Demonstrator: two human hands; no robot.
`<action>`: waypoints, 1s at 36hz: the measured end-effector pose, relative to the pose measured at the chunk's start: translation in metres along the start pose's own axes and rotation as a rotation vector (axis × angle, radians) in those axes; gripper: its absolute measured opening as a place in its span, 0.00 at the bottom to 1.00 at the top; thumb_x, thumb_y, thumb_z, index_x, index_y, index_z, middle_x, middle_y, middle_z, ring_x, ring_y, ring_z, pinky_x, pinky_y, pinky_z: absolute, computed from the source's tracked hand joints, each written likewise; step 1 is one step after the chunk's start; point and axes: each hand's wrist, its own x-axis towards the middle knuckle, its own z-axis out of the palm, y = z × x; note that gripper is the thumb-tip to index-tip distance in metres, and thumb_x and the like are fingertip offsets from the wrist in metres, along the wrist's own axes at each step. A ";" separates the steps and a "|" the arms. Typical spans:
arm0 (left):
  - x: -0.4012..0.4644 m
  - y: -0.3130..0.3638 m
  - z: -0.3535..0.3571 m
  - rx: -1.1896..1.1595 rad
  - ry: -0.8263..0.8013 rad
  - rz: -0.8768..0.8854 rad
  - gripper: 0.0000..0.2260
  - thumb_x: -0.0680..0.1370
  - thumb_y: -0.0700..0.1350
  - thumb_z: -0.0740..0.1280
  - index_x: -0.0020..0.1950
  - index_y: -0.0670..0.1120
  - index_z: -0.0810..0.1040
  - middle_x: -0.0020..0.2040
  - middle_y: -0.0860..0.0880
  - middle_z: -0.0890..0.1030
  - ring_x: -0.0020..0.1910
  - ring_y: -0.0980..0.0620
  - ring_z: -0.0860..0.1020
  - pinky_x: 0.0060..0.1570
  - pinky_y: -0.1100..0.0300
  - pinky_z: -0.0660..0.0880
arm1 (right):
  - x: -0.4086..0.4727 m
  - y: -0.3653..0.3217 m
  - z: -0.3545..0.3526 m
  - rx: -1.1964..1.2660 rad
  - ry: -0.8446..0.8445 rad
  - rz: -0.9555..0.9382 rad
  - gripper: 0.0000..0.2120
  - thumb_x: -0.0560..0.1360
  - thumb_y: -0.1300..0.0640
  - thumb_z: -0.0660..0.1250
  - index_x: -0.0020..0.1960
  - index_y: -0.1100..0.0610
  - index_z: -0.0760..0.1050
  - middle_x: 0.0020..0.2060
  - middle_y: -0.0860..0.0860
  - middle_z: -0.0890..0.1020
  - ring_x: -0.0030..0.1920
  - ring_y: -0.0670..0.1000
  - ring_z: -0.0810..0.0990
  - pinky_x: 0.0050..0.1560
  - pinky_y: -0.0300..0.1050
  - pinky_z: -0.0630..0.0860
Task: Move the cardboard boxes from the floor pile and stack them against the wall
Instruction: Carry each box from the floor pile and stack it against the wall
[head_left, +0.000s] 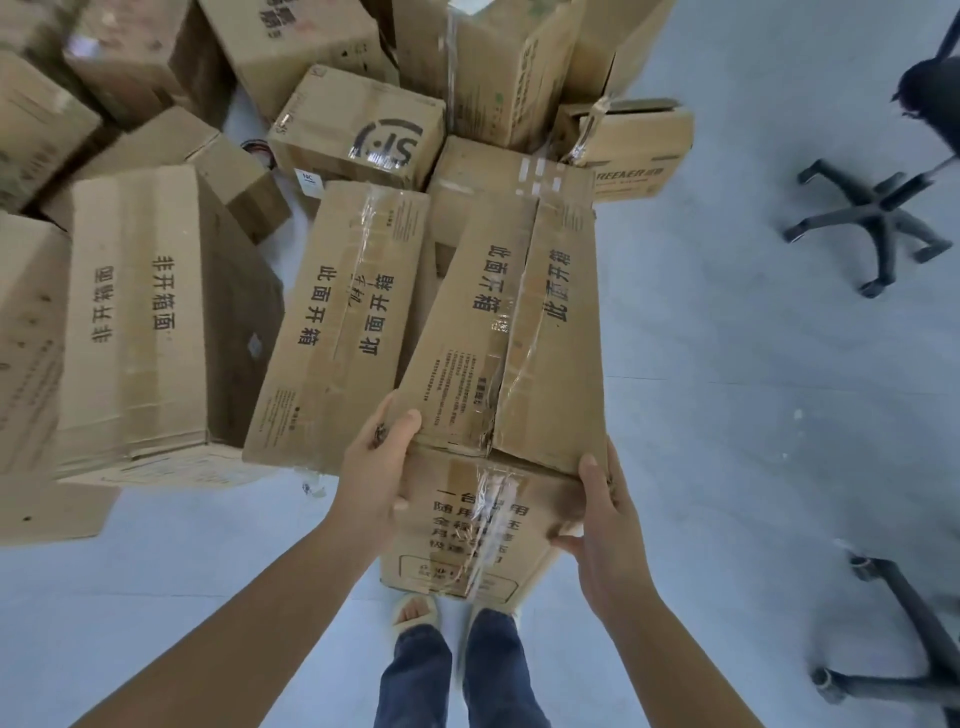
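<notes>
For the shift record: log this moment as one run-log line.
stage: lifting | held: long cardboard box | left hand: grips near-left corner | right hand: grips near-right edge | pile: remains on floor | wall: unseen

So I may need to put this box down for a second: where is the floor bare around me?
Bare floor runs right of the held box, up to the chair base. More lies near the feet, under the left hand and right hand. Left and ahead, the box pile is crowded.
</notes>
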 end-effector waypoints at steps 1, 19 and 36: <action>-0.012 0.004 -0.002 0.002 0.000 0.008 0.19 0.77 0.53 0.66 0.68 0.61 0.72 0.53 0.56 0.82 0.54 0.52 0.78 0.56 0.45 0.73 | -0.010 -0.006 -0.001 -0.002 -0.003 -0.017 0.14 0.82 0.53 0.54 0.65 0.41 0.69 0.38 0.35 0.81 0.36 0.37 0.79 0.43 0.52 0.70; -0.214 0.051 0.007 -0.295 0.134 0.447 0.16 0.80 0.48 0.63 0.68 0.52 0.73 0.54 0.52 0.83 0.42 0.62 0.82 0.43 0.54 0.79 | -0.115 -0.130 -0.035 -0.071 -0.328 -0.369 0.18 0.81 0.49 0.57 0.70 0.37 0.65 0.60 0.38 0.78 0.60 0.46 0.77 0.49 0.48 0.75; -0.433 -0.087 0.036 -0.643 0.677 0.727 0.13 0.81 0.48 0.60 0.65 0.55 0.75 0.49 0.61 0.84 0.48 0.63 0.81 0.48 0.53 0.77 | -0.241 -0.139 -0.095 -0.298 -0.927 -0.431 0.17 0.79 0.49 0.60 0.55 0.24 0.66 0.55 0.31 0.78 0.59 0.39 0.76 0.64 0.53 0.74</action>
